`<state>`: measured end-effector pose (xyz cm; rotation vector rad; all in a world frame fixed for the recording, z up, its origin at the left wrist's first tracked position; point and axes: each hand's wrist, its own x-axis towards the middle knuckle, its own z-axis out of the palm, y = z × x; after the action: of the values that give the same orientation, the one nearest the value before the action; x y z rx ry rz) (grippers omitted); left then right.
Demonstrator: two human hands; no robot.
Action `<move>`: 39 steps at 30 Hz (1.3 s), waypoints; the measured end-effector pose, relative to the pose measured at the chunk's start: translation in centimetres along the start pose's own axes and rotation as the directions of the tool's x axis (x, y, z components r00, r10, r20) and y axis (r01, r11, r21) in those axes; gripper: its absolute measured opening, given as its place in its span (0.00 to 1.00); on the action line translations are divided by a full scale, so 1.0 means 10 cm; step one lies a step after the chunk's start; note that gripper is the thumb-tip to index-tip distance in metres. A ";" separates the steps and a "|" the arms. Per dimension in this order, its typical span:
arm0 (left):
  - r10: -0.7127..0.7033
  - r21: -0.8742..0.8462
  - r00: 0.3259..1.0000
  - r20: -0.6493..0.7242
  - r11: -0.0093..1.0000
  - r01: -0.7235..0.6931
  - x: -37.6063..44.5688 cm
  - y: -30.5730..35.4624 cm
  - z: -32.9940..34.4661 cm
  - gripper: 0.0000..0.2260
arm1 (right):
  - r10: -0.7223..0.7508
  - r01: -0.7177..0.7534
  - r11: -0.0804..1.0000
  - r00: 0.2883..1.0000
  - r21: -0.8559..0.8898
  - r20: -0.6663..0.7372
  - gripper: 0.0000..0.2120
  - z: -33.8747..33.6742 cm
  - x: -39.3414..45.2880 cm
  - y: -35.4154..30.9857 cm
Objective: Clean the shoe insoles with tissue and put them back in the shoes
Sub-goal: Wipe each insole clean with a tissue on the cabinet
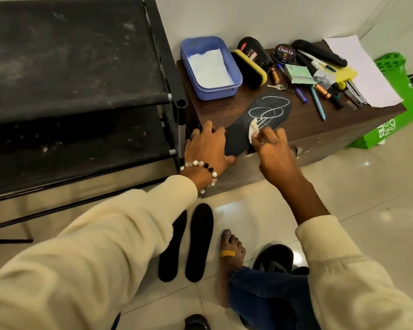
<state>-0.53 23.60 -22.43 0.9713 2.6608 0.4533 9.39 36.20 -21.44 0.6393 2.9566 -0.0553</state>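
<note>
The right hand (271, 144) pinches a small wad of tissue (324, 129) against the chalk-scribbled black insole (255, 117), while the left hand (206, 146) grips the insole's near end, apparently to pin it flat on the wooden box (320, 125) so that wiping cannot drag it. Spare tissue waits within reach in the blue tub (210, 67), and two more insoles (188, 244) lie on the floor tiles below, near a black shoe (274, 257).
</note>
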 end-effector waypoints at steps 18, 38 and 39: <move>-0.008 -0.032 1.000 -0.015 0.999 0.008 0.02 -0.02 0.01 0.35 | 0.045 -0.050 0.994 0.997 -0.095 -0.060 0.23 -0.01 0.10 -0.04; -0.025 -0.099 1.000 -0.015 0.995 0.023 0.05 -0.03 0.03 0.32 | 0.107 -0.112 0.991 0.992 -0.075 -0.059 0.18 -0.04 0.18 -0.16; -0.025 -0.102 1.000 -0.017 0.995 0.023 0.04 -0.03 0.03 0.32 | 0.122 -0.126 0.989 0.991 -0.073 -0.059 0.17 -0.04 0.17 -0.17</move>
<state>-0.92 23.75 -22.90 0.9083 2.6337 0.5882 7.07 35.38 -21.23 0.8250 2.9462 0.0869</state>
